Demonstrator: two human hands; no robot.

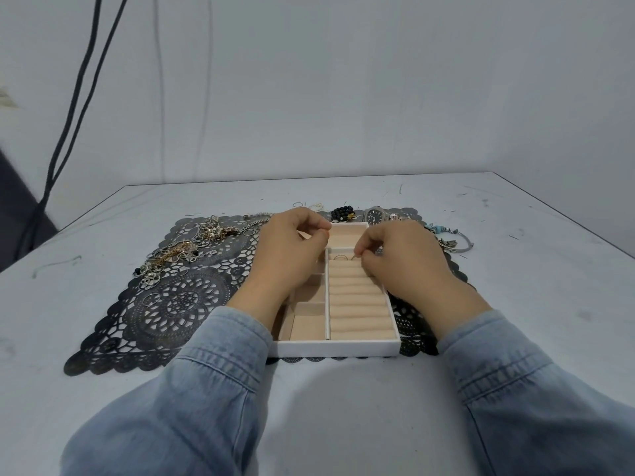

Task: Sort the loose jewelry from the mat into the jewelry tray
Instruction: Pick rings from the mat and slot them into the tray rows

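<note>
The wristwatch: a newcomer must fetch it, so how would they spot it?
Start at the black lace mat, then the white tray on it. Just beyond the tray's far right corner lies the wristwatch, beside black beads; only it has a dark dial and metal band.

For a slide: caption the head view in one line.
The right hand pinches a ring in the jewelry tray, left hand curled alongside, chains on the mat.

1. Pale grey table [515, 304] noted, its top scuffed and marked with small dark scratches.
2. Plain grey-white wall [343, 80] seen behind it.
3. Two dark cables [74, 108] hung down the wall at left.
</note>
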